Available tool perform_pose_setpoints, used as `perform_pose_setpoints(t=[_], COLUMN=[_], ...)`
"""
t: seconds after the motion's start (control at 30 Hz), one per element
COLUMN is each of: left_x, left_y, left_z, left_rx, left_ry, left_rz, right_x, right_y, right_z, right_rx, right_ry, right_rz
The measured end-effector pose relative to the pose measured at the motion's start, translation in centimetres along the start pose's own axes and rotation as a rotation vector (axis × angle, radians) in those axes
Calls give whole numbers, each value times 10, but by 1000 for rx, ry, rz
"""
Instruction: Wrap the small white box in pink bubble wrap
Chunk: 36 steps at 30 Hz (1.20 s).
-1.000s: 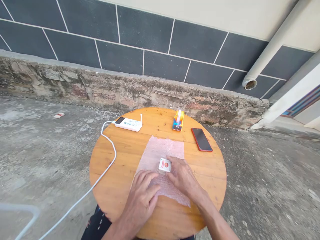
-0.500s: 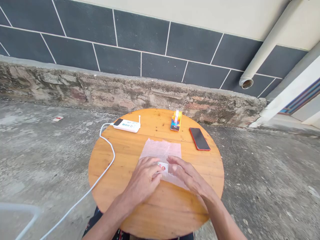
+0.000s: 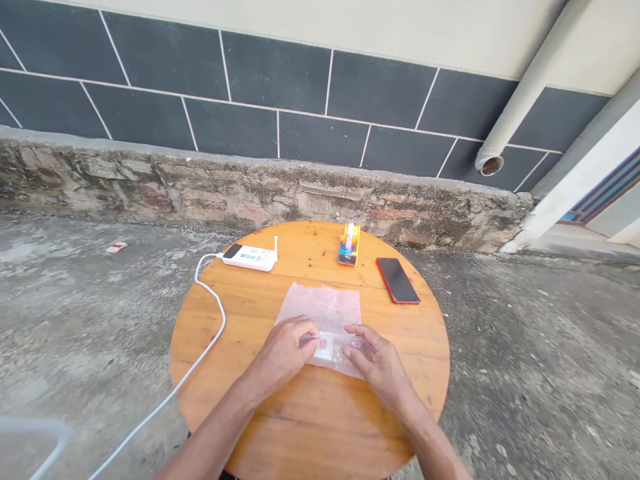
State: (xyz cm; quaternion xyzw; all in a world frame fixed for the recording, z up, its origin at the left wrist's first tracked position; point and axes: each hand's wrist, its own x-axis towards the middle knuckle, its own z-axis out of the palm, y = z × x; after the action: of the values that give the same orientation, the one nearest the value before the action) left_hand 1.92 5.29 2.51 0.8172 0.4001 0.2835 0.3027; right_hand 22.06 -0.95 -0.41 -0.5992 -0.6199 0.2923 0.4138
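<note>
A pinkish sheet of bubble wrap [image 3: 324, 309] lies on the round wooden table [image 3: 260, 307]. Its near edge is folded over a small white packet [image 3: 325, 347], which shows faintly through the plastic. My left hand [image 3: 283, 350] pinches the folded edge at the packet's left side, fingers curled. My right hand [image 3: 377, 363] presses the fold down on the right, fingers bent onto the wrap.
At the back of the table are a white power strip [image 3: 249, 256] with its white cable [image 3: 203, 347] running off the left side, an orange and blue tape dispenser [image 3: 349, 244] and a red phone [image 3: 397, 280]. Rough concrete ground, a stone ledge and a drainpipe [image 3: 515, 107] surround the table.
Both hands have lifted the near edge of the bubble wrap and folded it forward over the small packet, which lay uncovered a second ago. The view has tilted slightly.
</note>
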Motion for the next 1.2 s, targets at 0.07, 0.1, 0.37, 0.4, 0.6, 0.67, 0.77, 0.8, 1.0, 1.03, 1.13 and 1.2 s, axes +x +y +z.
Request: perform_pose_setpoints(t=[0.07,0.1,0.37,0.4,0.6,0.67,0.77,0.8,1.0,1.03,1.13,1.2], left_x=[0,0,-18,-24,-57,-62,-65,-65,-70,-71,-72,-68], left_y=[-1,-1,4,5,7,6,5,5,10,11,13,14], left_z=[0,1,-2,-3,2,5,6,5,0,0,1,0], left_rx=[-52,-70,-71,-67,37,51,57,58,37,35,21,7], left_ry=[-12,-14,-13,-14,56,72,75,71,64,62,52,49], left_rz=[-28,-38,19,41,182,188,182,179,165,163,158,151], right_x=[-2,-3,13,18,27,22,16,14,11,11,12,11], right_y=[-1,-3,-15,-17,-28,-33,-38,-38,-33,-32,-30,-29], right_z=[0,0,-20,-23,-15,-3,9,10,11,11,11,8], right_rx=[23,39,196,183,-140,-270,-404,-420,-446,-450,-445,-402], right_ry=[3,0,15,-7,-267,-306,-286,-272,-219,-217,-226,-254], right_rz=[18,24,33,26,-166,-225,-243,-242,-265,-264,-252,-230])
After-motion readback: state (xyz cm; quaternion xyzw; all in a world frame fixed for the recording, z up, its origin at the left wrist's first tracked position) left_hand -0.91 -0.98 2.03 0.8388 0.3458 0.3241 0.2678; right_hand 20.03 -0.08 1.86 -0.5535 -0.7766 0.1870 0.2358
